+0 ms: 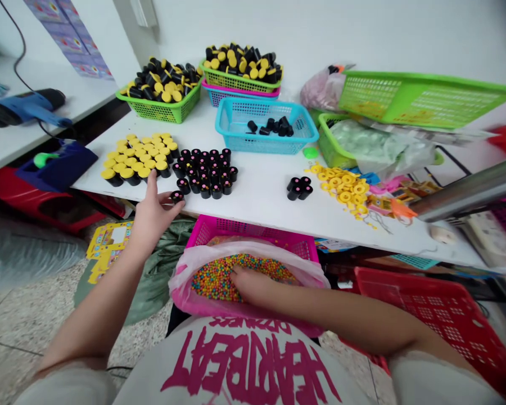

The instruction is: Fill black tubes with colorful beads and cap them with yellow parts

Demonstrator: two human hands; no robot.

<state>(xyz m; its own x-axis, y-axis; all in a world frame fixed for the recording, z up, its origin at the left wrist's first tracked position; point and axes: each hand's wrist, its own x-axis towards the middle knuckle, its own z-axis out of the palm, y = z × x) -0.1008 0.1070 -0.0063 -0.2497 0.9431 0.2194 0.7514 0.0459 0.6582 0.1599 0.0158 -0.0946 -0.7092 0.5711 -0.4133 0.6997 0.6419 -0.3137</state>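
My left hand [154, 205] is at the table's front edge, thumb and fingers closed on a small black cup [176, 196]. Its index finger points up toward the yellow-capped black containers [137, 157]. Just right of that cup stand several upright black cups [206, 171] in a tight group, pink showing in their tops. My right hand [251, 284] reaches into a pink-white plastic bag [181, 281] of small multicoloured beads [215, 275]. Its fingers are sunk among the beads, mostly hidden. Beneath the bag sits a magenta basket [253, 225].
At the back, green baskets [164, 109] hold yellow-capped containers. A blue basket [261, 143] has a few black cups. Farther right are a small black cup cluster [299, 188], yellow rings [343, 185] and a metal pole [468, 191]. A heat gun [29, 107] lies left.
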